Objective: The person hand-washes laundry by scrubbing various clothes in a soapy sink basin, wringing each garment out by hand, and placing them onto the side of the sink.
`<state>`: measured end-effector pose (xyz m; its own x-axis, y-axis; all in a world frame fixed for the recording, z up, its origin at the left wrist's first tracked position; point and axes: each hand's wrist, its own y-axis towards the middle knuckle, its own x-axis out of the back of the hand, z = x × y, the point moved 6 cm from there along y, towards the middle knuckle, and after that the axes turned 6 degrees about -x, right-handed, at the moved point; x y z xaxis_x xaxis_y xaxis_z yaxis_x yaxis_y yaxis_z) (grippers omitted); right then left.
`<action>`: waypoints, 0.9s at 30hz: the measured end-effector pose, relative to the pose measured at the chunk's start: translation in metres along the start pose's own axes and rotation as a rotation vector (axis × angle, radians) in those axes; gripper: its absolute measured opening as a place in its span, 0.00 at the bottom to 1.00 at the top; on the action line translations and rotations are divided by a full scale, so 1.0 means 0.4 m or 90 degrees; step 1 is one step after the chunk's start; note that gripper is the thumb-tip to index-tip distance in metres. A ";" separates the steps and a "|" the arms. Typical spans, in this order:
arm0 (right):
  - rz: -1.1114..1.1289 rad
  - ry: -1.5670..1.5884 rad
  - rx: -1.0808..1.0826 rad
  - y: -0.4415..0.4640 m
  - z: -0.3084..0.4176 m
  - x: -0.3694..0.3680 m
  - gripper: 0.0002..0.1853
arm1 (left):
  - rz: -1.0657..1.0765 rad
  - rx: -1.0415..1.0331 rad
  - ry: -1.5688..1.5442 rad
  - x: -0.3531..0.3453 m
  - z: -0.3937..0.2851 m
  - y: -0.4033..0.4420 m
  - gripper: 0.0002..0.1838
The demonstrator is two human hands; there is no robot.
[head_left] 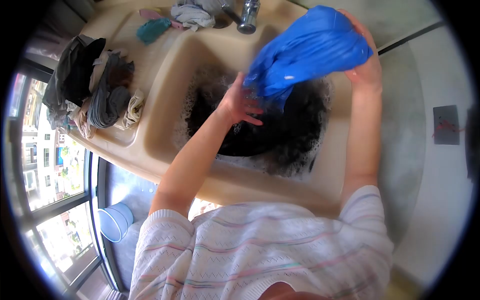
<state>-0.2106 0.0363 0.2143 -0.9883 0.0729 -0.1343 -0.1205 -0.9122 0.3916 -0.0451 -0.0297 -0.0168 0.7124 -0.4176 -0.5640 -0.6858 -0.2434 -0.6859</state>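
Over the right side of the sink (pixel 165 95) hangs a bunched, wet-looking blue cloth (pixel 312 50), its lower end trailing down toward the water. My right hand (pixel 364 62) grips its far right end, with fingers partly hidden behind the fabric. Beside the lower left end of the cloth, my left hand (pixel 241 104) is open with fingers spread; whether the fingertips touch the fabric I cannot tell. Below both hands, dark fabric (pixel 265 135) lies soaking in sudsy water in the basin, its kind unclear.
A heap of clothes (pixel 97 85) lies on the ribbed left side of the counter. A metal faucet (pixel 247 17), a grey cloth (pixel 194 14), a teal cloth (pixel 153 31) and a pink-handled brush (pixel 150 14) are at the back. A blue bucket (pixel 115 222) stands on the floor, near the window.
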 end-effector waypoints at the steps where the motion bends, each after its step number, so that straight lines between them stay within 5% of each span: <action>1: 0.018 -0.042 0.001 -0.005 0.013 -0.049 0.17 | 0.026 0.040 -0.099 -0.031 0.010 -0.019 0.44; 2: 0.037 -0.084 0.002 -0.017 0.017 -0.110 0.16 | 0.091 0.035 -0.160 -0.054 0.015 -0.019 0.51; 3: 0.008 0.066 -0.137 -0.035 -0.020 -0.152 0.16 | 0.155 0.032 -0.222 -0.070 0.023 -0.009 0.58; 4: -0.039 0.190 -0.378 -0.058 -0.052 -0.225 0.19 | 0.267 -0.077 -0.257 -0.087 0.014 0.020 0.54; 5: 0.092 0.053 -0.292 -0.089 -0.074 -0.278 0.18 | 0.381 -0.181 -0.307 -0.101 0.005 0.039 0.52; 7: 0.281 -0.191 -0.039 -0.168 -0.111 -0.381 0.17 | 0.359 -0.107 -0.346 -0.072 0.027 0.084 0.48; 11: 0.291 -0.122 -0.117 -0.266 -0.167 -0.412 0.13 | 0.420 -0.029 -0.389 -0.075 0.029 0.047 0.31; 12: 0.244 -0.041 -0.203 -0.263 -0.171 -0.380 0.13 | 0.337 -0.073 -0.383 -0.088 0.008 0.025 0.20; 15: 0.121 0.055 -0.156 -0.196 -0.121 -0.230 0.12 | 0.210 -0.120 -0.324 -0.055 0.011 0.059 0.17; 18: -0.215 0.428 -0.155 -0.079 -0.118 -0.026 0.17 | 0.294 -0.135 -0.369 -0.092 -0.007 0.004 0.16; 21: -0.230 0.282 -0.190 -0.140 -0.485 0.155 0.23 | 0.342 -0.163 -0.419 -0.178 -0.015 -0.040 0.17; 27: -0.366 -0.564 -0.104 -0.161 -0.466 -0.131 0.24 | 0.357 -0.195 -0.468 -0.142 -0.040 -0.053 0.21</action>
<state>-0.1336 0.0159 0.0264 -0.5111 0.7169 0.4742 -0.6414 -0.6853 0.3448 -0.0733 -0.0147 0.0372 0.1147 0.0831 -0.9899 -0.8886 -0.4368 -0.1397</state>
